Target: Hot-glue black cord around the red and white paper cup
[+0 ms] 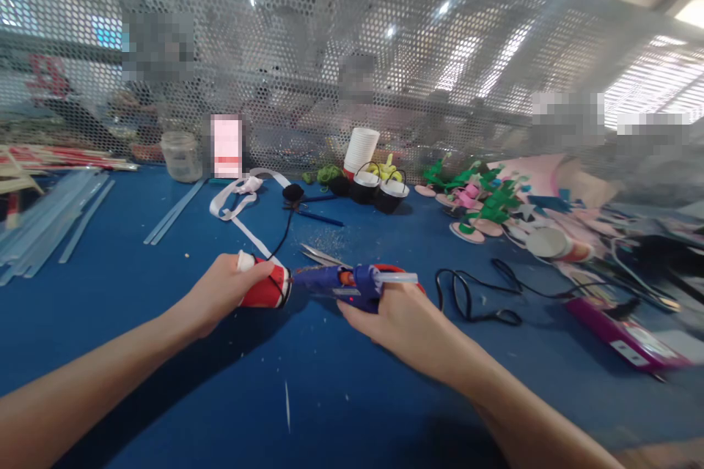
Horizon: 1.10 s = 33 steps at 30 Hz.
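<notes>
Red-and-white paper cup (265, 294), head view: tipped on its side above blue desk (220, 403), L hand (220, 289) grip clamped round it, thumb on top. Thin black cord (287, 233) wraps cup nr its R end & runs up twd fuzzy black yarn ball (293, 193); narrow white fabric ribbon (250, 237) also leads to cup.

R hand (399, 315) grip closed on handle of dk-blue plastic glue gun (330, 282), translucent glue stick (400, 278) out the back. Nozzle at cup's R end; can't tell if touching. Silver metal scissors (319, 255) lie just behind gun.

Farther R: looped black cable (465, 300), magenta plastic power strip (621, 333). Far L: pile of long translucent sticks (49, 223).
</notes>
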{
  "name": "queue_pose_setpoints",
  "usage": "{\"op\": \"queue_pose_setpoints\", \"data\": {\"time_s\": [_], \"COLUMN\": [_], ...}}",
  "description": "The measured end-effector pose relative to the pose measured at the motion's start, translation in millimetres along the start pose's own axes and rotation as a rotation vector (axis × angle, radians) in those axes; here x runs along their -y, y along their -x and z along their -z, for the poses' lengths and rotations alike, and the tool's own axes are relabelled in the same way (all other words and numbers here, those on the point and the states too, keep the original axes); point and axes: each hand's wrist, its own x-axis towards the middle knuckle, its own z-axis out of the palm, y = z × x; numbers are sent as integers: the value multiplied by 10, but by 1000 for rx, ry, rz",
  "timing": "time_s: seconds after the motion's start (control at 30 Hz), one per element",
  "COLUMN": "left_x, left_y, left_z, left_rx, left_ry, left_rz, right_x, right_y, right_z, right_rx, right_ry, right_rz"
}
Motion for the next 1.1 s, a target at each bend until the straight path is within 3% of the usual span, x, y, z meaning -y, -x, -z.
{"op": "queue_pose_setpoints", "data": {"time_s": [0.13, 0.67, 1.1], "left_x": [5, 13, -8], "left_y": [3, 2, 23], "left_z": [0, 6, -1], "left_rx": [10, -1, 33], "left_ry": [11, 1, 1], "left_rz": [-2, -10, -16], "right_x": [18, 18, 63], "right_y": [-38, 2, 32], "right_z": [-8, 0, 28], "right_rx": [-44, 13, 38], "right_ry": [-18, 28, 10], "right_rz": [-14, 13, -63]}}
